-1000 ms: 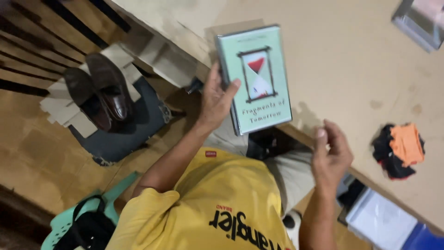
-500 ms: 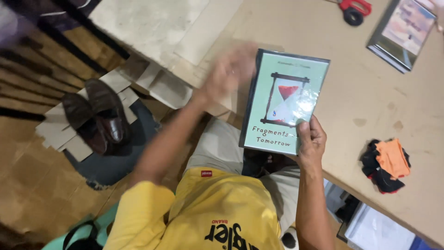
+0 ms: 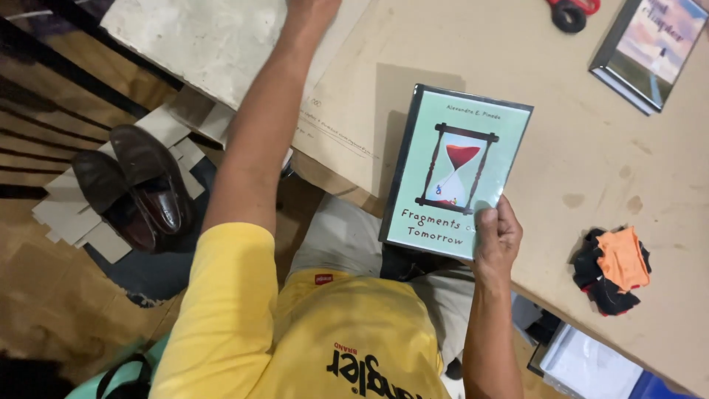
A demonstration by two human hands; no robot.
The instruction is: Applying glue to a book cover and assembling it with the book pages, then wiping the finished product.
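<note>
My right hand (image 3: pixel 496 240) grips the lower right corner of a pale green book (image 3: pixel 452 166) with an hourglass drawn on its cover, held face up over the near edge of the tan table (image 3: pixel 502 52). My left arm stretches far forward to the top of the view. Only the wrist and heel of my left hand (image 3: pixel 314 9) show, near a pale stone-like slab (image 3: pixel 199 41) and a cardboard sheet (image 3: pixel 332 96). Its fingers are cut off by the frame edge.
A second book (image 3: pixel 650 48) lies at the table's far right. A red and black tool (image 3: pixel 569 11) sits at the top edge. An orange and black cloth (image 3: pixel 614 267) lies at the right. Brown leather shoes (image 3: pixel 133 188) rest on cardboard on the floor at left.
My left hand has let go of the book and reached forward past the top of the view. The book passed to my right hand, which now holds it alone.
</note>
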